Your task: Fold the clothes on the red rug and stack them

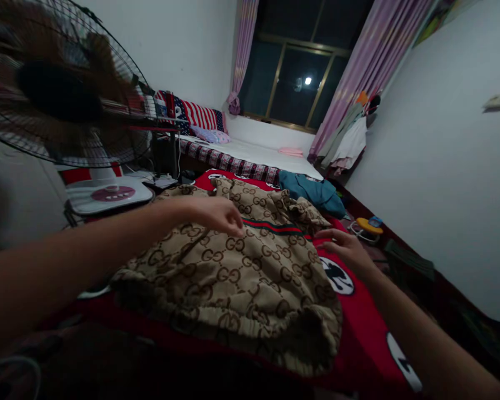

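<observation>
Directly in front of the person, seen from the head camera, a brown patterned jacket point(254, 272) lies spread out on a red cloth point(360, 328) with black-and-white patches. Its body runs away from the person: the gathered hem point(233, 322) is on the near side, and the bunched upper part is on the far side. A red-and-green stripe point(275, 226) crosses it from side to side, slanting slightly down to the right. The left hand point(220, 214) is the one placed farther in, reaching across from the left to above the middle of the jacket, close to the left end of the stripe. Its fingers are bent and near together; whether they pinch any fabric cannot be told. The right hand point(344, 247) is just beside the jacket's right edge, near the other end of the stripe, with fingers loosely spread, pointing inward and gripping nothing visible. The stripe therefore lies between the two hands, with the jacket's hem nearer the person than either. Beyond the jacket, a teal garment point(310, 191) lies to the right, and a bed point(250, 147) stands below the window point(300, 83). A large fan point(58, 91) fills the upper left.
</observation>
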The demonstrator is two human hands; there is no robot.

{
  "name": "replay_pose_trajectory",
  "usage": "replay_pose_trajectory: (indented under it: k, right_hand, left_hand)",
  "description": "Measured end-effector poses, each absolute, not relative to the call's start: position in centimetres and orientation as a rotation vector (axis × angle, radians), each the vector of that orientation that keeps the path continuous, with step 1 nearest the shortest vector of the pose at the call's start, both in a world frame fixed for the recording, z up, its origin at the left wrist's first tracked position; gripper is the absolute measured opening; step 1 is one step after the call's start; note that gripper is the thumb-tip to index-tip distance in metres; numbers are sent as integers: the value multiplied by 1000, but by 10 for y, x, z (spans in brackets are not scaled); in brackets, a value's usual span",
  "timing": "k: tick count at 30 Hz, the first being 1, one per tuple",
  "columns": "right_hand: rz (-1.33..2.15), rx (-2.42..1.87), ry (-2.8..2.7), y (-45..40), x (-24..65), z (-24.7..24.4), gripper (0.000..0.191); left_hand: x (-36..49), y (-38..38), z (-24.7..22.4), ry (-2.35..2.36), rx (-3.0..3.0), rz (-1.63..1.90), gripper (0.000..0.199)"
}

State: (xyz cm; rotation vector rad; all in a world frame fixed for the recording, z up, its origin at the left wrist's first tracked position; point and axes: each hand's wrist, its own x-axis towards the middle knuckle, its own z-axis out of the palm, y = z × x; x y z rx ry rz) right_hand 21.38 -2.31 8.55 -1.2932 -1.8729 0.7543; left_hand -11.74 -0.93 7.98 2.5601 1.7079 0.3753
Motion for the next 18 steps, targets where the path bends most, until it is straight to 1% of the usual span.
replay_pose_trajectory:
  k: [2, 4, 7, 9, 10, 11, 13, 16, 18]
  right_hand:
    - [482, -1285, -1709, 13, 207, 68, 34]
    - [355, -1369, -1604, 45, 205, 49, 48]
    - [73, -1511, -1618, 82, 211, 32, 73]
    - [-117, -1588, -1699, 99, 216, 28, 82]
    - [-177, -1637, -1733, 106, 217, 27, 84]
    - [-218, -1693, -1760, 111, 216, 26, 83]
    - [-281, -1809, -1847, 120, 211, 24, 76]
    - [-304, -1870, -2059, 126, 202, 27, 51]
    - [-273, -1843, -2186, 124, 203, 39, 33]
  left_hand:
    - [-96, 8, 77, 1740, 2546, 408, 37]
    - [-81, 21, 66, 1799, 2529, 460, 41]
    - [-69, 35, 35, 1898, 2479, 529, 50]
    - [-66, 42, 10, 1943, 2442, 558, 55]
    - [-65, 44, 0, 1949, 2434, 573, 56]
    - [-65, 46, -8, 1948, 2433, 592, 58]
    - [-66, 49, -18, 1935, 2447, 630, 60]
    - [-67, 48, -19, 1924, 2470, 652, 60]
    - [-68, 46, -18, 1911, 2491, 658, 59]
